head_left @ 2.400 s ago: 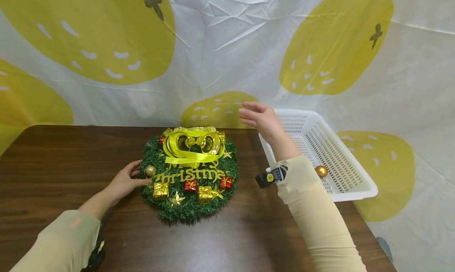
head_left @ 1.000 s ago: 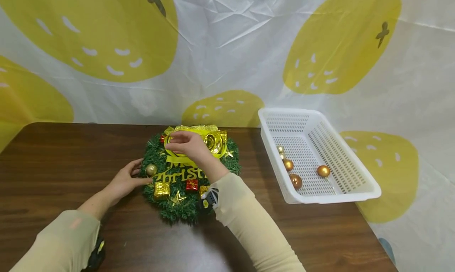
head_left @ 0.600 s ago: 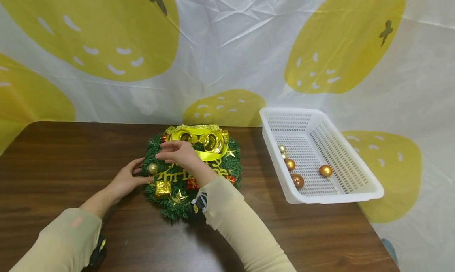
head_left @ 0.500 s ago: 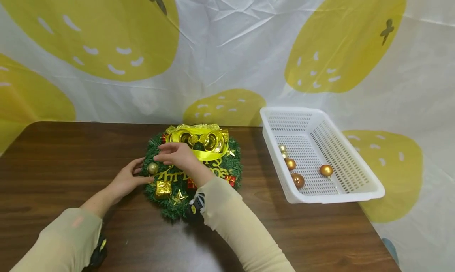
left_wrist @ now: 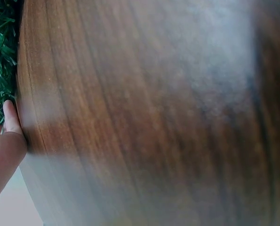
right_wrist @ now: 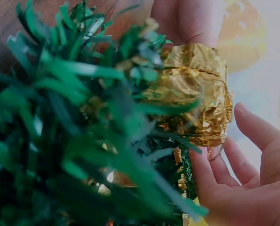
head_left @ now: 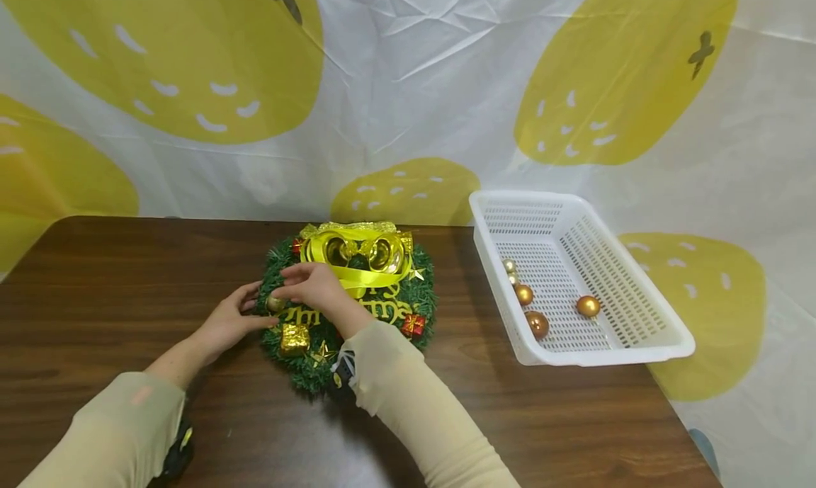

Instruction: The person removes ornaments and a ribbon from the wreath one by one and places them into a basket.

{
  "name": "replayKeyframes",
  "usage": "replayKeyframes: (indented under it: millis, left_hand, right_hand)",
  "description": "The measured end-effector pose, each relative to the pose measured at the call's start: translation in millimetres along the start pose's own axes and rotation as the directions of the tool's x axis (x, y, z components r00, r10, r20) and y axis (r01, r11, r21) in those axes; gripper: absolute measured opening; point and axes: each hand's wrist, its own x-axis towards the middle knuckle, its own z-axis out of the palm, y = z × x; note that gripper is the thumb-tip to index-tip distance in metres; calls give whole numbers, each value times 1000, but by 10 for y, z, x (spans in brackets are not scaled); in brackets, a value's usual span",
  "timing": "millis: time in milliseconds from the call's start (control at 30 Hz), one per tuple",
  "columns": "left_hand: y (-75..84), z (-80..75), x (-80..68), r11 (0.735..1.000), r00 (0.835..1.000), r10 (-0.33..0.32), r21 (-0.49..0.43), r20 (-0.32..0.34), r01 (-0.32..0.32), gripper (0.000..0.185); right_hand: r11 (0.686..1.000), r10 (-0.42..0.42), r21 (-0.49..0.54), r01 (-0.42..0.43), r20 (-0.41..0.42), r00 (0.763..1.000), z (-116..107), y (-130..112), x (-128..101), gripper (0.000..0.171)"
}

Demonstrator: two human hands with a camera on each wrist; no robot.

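Note:
A green Christmas wreath [head_left: 312, 378] lies on the table, dressed with yellow ribbon, two gold bells [head_left: 384, 254], gold and red gift boxes, stars and "Christmas" lettering. My left hand [head_left: 226, 325] holds its left edge, thumb over the greenery; the left wrist view has the hand [left_wrist: 5, 146] at the foliage. My right hand [head_left: 316, 290] reaches across the wreath, fingertips right at a small gold ball [head_left: 275, 304] that they partly cover. In the right wrist view the thumb and fingers of that hand [right_wrist: 257, 174] stand apart behind a gold gift box [right_wrist: 196, 94], with some fingertips hidden.
To the right, a white plastic basket [head_left: 644, 297] holds several loose balls, among them a copper one [head_left: 537, 325] and an orange-gold one [head_left: 588, 306]. Behind the brown wooden table [head_left: 146, 275] hangs a cloth [head_left: 414, 105] printed with yellow fruit.
My right hand has come from beside the basket, over the bells, then down and left to the gold ball. The left hand has stayed at the wreath's edge.

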Motion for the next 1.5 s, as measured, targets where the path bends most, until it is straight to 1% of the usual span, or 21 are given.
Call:
replayKeyframes:
  millis: [200,433,700,833,933,1033,1200,1367,1500]
  left_hand:
    - [7,-4,-12,1000,1000,-1,-3,1,1,91]
    - [-1,-12,-4,1000,1000,-3,-5,14,3,91]
    - [-12,-9,-5,1000,1000,8,-8,1,-8,89]
    - [-25,-3,3,1000,1000,12,-5,-2,-12,88]
    - [-31,-4,8,1000,1000,10,-5,-2,-10,88]
    - [-33,-5,10,1000,1000,9,-4,-1,-9,88]
    - [-24,-4,11,1000,1000,11,-5,1,-11,89]
    - [-11,-9,4,1000,1000,-4,-7,8,4,91]
    - [-8,-5,1,1000,1000,-13,-5,10,13,91]
  right_hand:
    - [998,-5,-70,4,-21,1000,32,23,21,39]
    - [984,-29,-177,26,-12,1000,66,33,24,39]
    - [950,-44,-311,39,-9,999,143,20,50,33]
    - [917,-62,-394,56,-3,998,166,14,61,32]
    - [896,-78,-438,76,13,997,171,17,67,30]
    - [904,-76,-421,78,23,997,161,24,68,29]
    - [938,-54,-341,60,25,998,119,27,57,28]
    - [951,-47,-305,52,24,999,75,12,58,28]
    - [971,-43,-236,50,38,998,15,3,50,27]
